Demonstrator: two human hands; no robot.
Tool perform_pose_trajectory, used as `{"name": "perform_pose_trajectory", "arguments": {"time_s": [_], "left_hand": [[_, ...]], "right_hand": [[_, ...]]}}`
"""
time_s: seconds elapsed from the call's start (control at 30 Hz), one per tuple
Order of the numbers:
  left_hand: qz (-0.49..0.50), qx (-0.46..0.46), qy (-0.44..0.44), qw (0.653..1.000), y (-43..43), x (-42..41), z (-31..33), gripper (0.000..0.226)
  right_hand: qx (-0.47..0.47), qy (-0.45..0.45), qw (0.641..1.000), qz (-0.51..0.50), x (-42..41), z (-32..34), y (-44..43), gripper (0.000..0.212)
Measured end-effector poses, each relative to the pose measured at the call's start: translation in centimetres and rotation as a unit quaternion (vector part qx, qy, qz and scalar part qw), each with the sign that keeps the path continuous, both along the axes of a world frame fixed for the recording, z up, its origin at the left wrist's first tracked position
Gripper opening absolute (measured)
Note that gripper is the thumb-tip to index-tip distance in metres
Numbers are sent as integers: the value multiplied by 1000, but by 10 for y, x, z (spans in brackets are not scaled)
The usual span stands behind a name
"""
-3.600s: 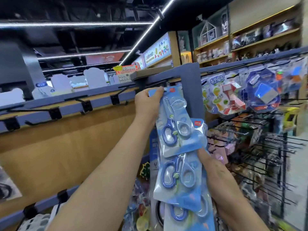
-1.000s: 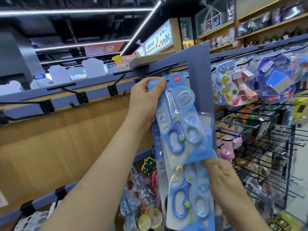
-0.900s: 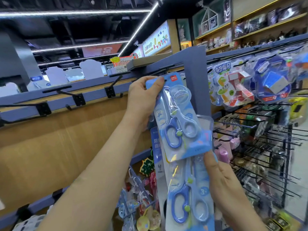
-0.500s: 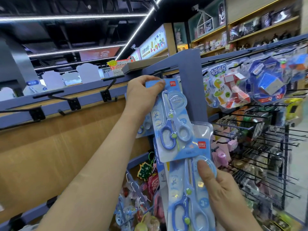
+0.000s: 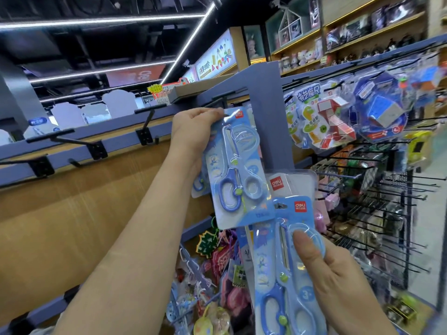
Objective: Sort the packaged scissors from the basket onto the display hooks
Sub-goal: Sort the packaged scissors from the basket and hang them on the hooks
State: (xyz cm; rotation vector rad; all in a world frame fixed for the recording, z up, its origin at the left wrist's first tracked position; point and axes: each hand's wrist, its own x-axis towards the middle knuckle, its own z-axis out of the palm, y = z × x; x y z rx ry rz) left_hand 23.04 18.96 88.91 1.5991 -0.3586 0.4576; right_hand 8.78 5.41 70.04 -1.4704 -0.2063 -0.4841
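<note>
Up at the far rail, I have the left hand pinching one scissors pack by its top edge, lining it up to thread onto the hook. Nearer, the right hand grips the spare packs, ready to feed the next.

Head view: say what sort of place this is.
Probably a stationery and toy shop: packaged scissors, hanging blister-packed puzzle toys, shelves of figurines behind.

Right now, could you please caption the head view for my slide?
Left hand holds a scissors pack at a display hook; right hand grips more packs below.
</note>
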Motion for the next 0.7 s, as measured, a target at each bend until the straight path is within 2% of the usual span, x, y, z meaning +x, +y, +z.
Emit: {"name": "perform_pose_trajectory", "arguments": {"time_s": [0.13,0.23,0.3,0.37,0.47,0.53,0.7], "left_hand": [[0,9,18,1000,6,6,-11,11],[-33,-13,22,999,18,-3,-26,33],[-71,-17,-7,997,31,-9,-40,50],[-67,15,-49,996,42,-11,-55,53],[35,61,-99,993,50,6,-65,39],[103,75,-110,986,53,25,-66,35],[197,125,-109,966,66,70,-73,42]], "right_hand": [[0,8,1000,3,-1,2,-4,38],[2,14,1000,15,-1,4,-5,39],[1,18,1000,18,0,4,-4,38],[1,31,999,28,2,2,-4,37],[29,48,996,75,3,5,-2,42],[40,62,994,84,1,10,1,35],[71,81,991,84,4,10,11,35]]}}
